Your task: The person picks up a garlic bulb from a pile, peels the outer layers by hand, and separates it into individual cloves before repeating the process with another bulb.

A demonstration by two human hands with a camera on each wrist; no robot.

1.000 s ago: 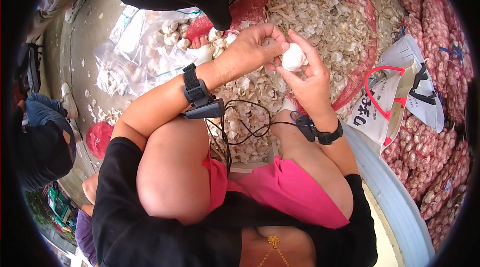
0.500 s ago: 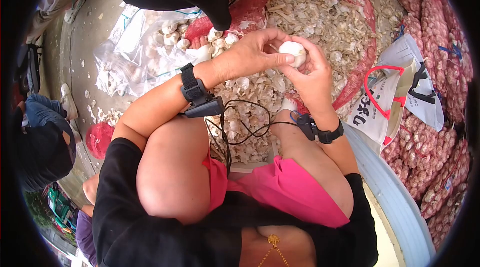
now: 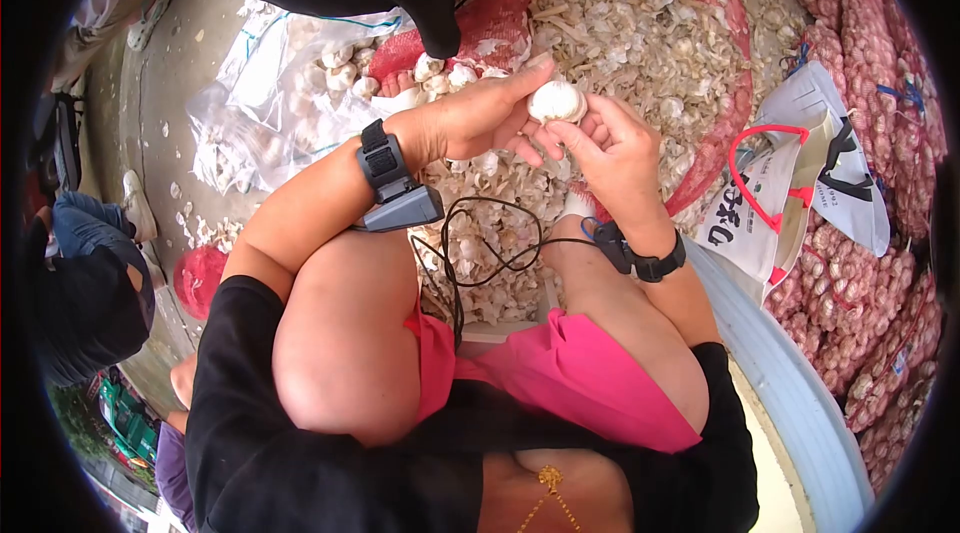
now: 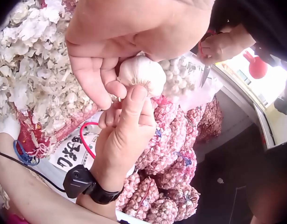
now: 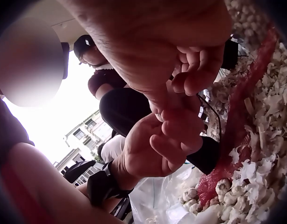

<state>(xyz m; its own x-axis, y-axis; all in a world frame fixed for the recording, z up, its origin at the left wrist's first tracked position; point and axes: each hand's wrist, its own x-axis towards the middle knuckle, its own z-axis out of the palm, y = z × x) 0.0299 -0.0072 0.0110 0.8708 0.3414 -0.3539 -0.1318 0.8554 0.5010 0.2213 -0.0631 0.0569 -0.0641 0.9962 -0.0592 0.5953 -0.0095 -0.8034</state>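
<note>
A white garlic bulb (image 3: 557, 102) is held up between the two hands in the head view. My right hand (image 3: 622, 141) pinches it between thumb and fingers from the right. In the left wrist view the right thumb (image 4: 135, 100) presses near the root end of the bulb (image 4: 144, 74). My left hand (image 3: 478, 121) lies beside the bulb, its thumb lifted away and its fingers loosely bent under it. In the right wrist view the right hand (image 5: 167, 51) covers the bulb.
Garlic skins (image 3: 630, 53) are heaped below inside a red mesh bag (image 3: 742, 63). Left of them lies a clear plastic bag (image 3: 260, 113) with trimmed bulbs (image 3: 342, 76). Black cables (image 3: 480, 278) cross between the legs. Full net sacks (image 3: 850, 313) and a white tote (image 3: 765, 193) stand at right.
The left thumb has come off the bulb and the left hand has turned and loosened. The bulb has shifted slightly left, still in the right hand's pinch.
</note>
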